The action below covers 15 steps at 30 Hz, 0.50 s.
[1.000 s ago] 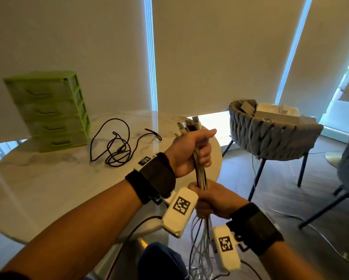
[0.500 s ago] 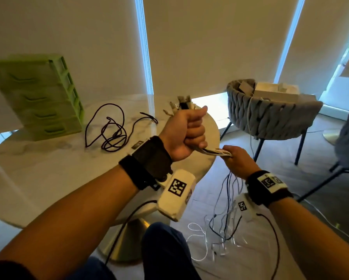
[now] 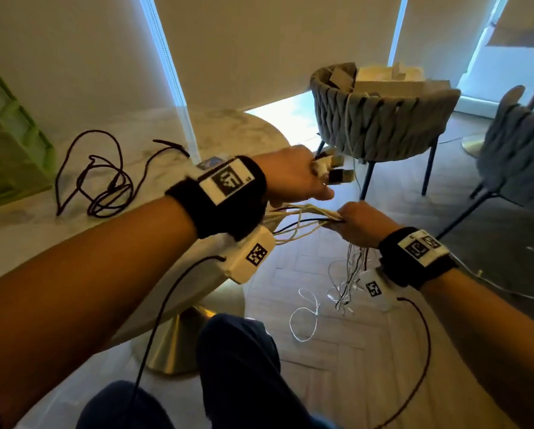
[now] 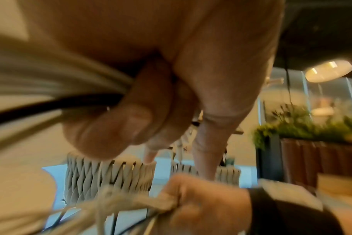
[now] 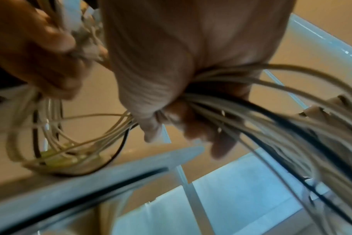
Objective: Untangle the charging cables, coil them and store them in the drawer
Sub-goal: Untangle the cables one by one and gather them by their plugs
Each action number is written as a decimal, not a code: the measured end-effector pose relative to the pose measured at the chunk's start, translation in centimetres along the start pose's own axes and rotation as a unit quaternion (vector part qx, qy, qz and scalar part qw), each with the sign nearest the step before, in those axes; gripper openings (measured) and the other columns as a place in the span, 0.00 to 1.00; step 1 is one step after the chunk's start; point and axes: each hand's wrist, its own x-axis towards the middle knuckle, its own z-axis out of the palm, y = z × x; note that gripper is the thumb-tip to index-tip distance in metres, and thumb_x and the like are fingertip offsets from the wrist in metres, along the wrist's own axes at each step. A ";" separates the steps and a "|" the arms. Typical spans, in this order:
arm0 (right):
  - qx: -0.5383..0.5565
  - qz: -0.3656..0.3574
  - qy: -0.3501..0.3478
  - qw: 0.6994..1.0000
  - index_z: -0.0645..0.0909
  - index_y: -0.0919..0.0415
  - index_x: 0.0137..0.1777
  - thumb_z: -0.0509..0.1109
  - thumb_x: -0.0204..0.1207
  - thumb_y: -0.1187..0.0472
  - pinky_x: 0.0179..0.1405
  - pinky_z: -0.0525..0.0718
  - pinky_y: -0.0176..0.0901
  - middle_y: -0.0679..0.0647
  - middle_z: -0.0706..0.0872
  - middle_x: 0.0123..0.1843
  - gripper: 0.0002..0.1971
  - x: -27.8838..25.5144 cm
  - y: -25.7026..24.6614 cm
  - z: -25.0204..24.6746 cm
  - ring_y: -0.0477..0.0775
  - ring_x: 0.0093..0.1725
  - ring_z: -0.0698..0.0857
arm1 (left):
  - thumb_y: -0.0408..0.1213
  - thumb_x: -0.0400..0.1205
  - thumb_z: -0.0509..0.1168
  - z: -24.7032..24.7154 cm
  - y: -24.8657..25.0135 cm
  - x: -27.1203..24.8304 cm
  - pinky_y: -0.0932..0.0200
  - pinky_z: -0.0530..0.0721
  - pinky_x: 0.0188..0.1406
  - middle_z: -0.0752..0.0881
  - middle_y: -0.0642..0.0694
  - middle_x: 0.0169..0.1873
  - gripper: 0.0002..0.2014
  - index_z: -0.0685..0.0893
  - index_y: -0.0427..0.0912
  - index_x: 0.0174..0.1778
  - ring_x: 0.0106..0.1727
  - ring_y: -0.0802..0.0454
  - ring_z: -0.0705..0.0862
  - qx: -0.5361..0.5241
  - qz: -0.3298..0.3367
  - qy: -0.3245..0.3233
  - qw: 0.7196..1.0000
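A bundle of white and black charging cables (image 3: 306, 216) runs between my two hands. My left hand (image 3: 293, 176) grips the plug end, with several USB plugs (image 3: 337, 171) sticking out past the fist. My right hand (image 3: 357, 224) grips the same bundle a little lower right, and the loose ends (image 3: 349, 283) hang from it to the floor. In the right wrist view the cables (image 5: 241, 101) fan out of my closed right hand (image 5: 171, 95). A separate black cable (image 3: 105, 178) lies tangled on the marble table (image 3: 27, 243). The green drawer unit (image 3: 9, 144) stands at the table's far left.
A grey woven chair (image 3: 380, 122) holding pale boxes stands beyond my hands, with a second chair (image 3: 519, 150) at the right. A white cable loop (image 3: 306, 317) lies on the wood floor. The table's gold pedestal (image 3: 173, 339) is below left, beside my knees.
My left hand turned over from an upright fist to a sideways grip, plugs now pointing right. My right hand slid along the bundle, out to the right, and the view swung rightward.
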 end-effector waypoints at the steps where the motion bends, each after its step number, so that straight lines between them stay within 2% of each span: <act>1: 0.026 -0.038 0.033 0.998 0.83 0.68 0.44 0.68 0.80 0.47 0.37 0.79 0.51 0.61 0.85 0.38 0.20 -0.2 0.0 -0.4 0.63 0.38 0.83 | 0.48 0.80 0.69 0.8 0.9 0.8 0.63 0.71 0.27 0.77 0.46 0.31 0.14 0.83 0.40 0.40 0.30 0.53 0.72 0.068 0.001 -0.024 0.997; 2: 0.056 -0.076 0.060 0.994 0.82 0.67 0.45 0.70 0.79 0.53 0.38 0.81 0.54 0.62 0.85 0.39 0.14 -0.6 -0.3 -1.1 0.63 0.38 0.83 | 0.50 0.79 0.69 1.7 1.6 1.6 0.63 0.70 0.27 0.79 0.46 0.32 0.15 0.85 0.40 0.42 0.31 0.53 0.73 0.131 0.000 -0.048 0.990; 3: 0.083 -0.103 0.077 0.988 0.81 0.65 0.41 0.71 0.77 0.60 0.37 0.80 0.53 0.60 0.85 0.37 0.08 -1.1 -0.5 -1.9 0.61 0.35 0.82 | 0.52 0.79 0.69 2.5 2.2 2.2 0.63 0.70 0.26 0.79 0.46 0.33 0.16 0.85 0.40 0.43 0.31 0.52 0.73 0.185 -0.007 -0.065 0.981; 5: 0.126 -0.112 0.095 0.981 0.77 0.60 0.30 0.72 0.75 0.67 0.32 0.73 0.44 0.55 0.81 0.28 0.12 -2.2 -1.0 -3.2 0.54 0.28 0.78 | 0.55 0.77 0.71 3.7 2.4 3.1 0.62 0.68 0.24 0.77 0.49 0.28 0.18 0.81 0.42 0.35 0.28 0.54 0.73 0.243 -0.019 -0.062 0.968; 7: 0.187 -0.094 0.103 0.972 0.78 0.51 0.26 0.74 0.74 0.65 0.27 0.73 0.33 0.45 0.79 0.23 0.17 -3.1 -1.0 -4.1 0.44 0.24 0.77 | 0.55 0.75 0.73 3.9 1.7 3.4 0.61 0.69 0.24 0.75 0.49 0.26 0.19 0.77 0.45 0.29 0.27 0.53 0.72 0.223 -0.014 -0.035 0.974; 8: 0.221 -0.095 0.104 0.965 0.78 0.48 0.25 0.75 0.73 0.65 0.26 0.75 0.29 0.42 0.79 0.21 0.18 -3.6 -1.2 -4.4 0.43 0.23 0.78 | 0.54 0.75 0.73 3.8 1.4 3.5 0.60 0.69 0.25 0.75 0.49 0.25 0.19 0.78 0.44 0.29 0.27 0.52 0.71 0.202 -0.003 -0.021 0.979; 10: 0.276 -0.096 0.123 0.948 0.79 0.49 0.25 0.74 0.74 0.66 0.27 0.78 0.27 0.43 0.80 0.20 0.17 -4.2 -1.5 -4.3 0.41 0.23 0.80 | 0.51 0.78 0.71 3.4 0.9 3.3 0.59 0.70 0.26 0.76 0.48 0.25 0.16 0.81 0.42 0.32 0.27 0.50 0.71 0.163 0.013 -0.009 0.986; 12: 0.352 -0.073 0.138 0.923 0.79 0.59 0.27 0.73 0.77 0.61 0.28 0.83 0.33 0.46 0.81 0.21 0.16 -4.3 -0.9 -3.3 0.43 0.22 0.80 | 0.47 0.79 0.70 2.4 0.6 2.9 0.58 0.71 0.29 0.77 0.47 0.26 0.13 0.82 0.43 0.33 0.29 0.50 0.72 0.119 0.019 0.009 0.993; 13: 0.370 -0.043 0.124 0.920 0.79 0.63 0.28 0.71 0.78 0.53 0.29 0.83 0.35 0.49 0.80 0.23 0.19 -4.1 -0.1 -2.0 0.46 0.23 0.80 | 0.46 0.80 0.70 1.5 0.5 2.9 0.58 0.70 0.29 0.78 0.48 0.27 0.13 0.81 0.46 0.31 0.29 0.50 0.74 0.107 0.020 0.042 0.993; 15: 0.328 0.022 0.039 0.944 0.77 0.62 0.29 0.64 0.75 0.33 0.34 0.81 0.39 0.54 0.80 0.26 0.30 -4.0 1.4 2.0 0.51 0.27 0.80 | 0.45 0.79 0.69 -1.0 0.2 2.9 0.58 0.70 0.29 0.78 0.51 0.28 0.15 0.77 0.51 0.27 0.32 0.49 0.76 0.117 0.021 0.149 0.982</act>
